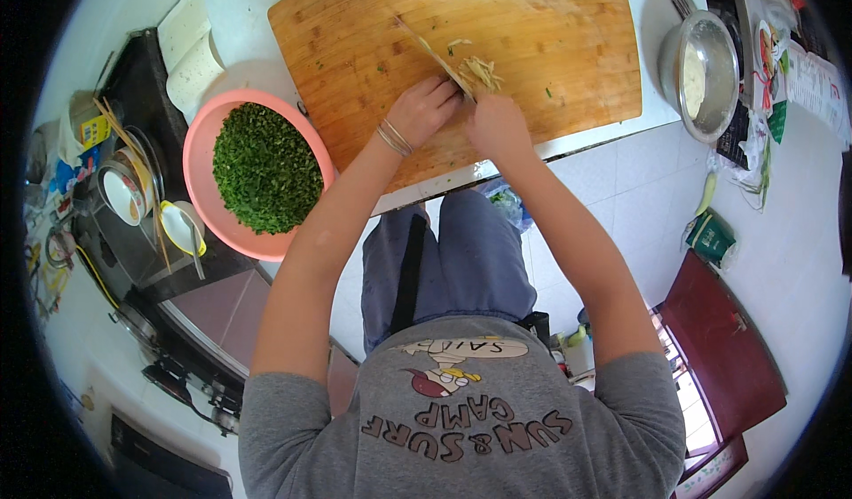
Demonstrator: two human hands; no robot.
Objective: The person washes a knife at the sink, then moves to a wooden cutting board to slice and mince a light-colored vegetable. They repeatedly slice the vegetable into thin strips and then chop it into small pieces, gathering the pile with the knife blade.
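My right hand (499, 128) is closed round the handle of a kitchen knife (435, 55), near the front edge of a large wooden cutting board (568, 38). The blade shows as a thin slanting line, seen almost edge-on, its tip pointing to the far left. On the blade's right lies a small heap of pale yellow strips (480, 73), with a few loose bits just beyond. My left hand (424, 113) rests on the board left of the blade, fingers curled and close against it. Whatever lies under those fingers is hidden.
A pink basin (193, 166) of chopped green leaves (266, 166) stands left of the board. To the right is a metal bowl (719, 78) with something whitish inside. Farther left, bowls and chopsticks (133, 144) sit on a dark counter. A dark red chair (723, 348) stands at lower right.
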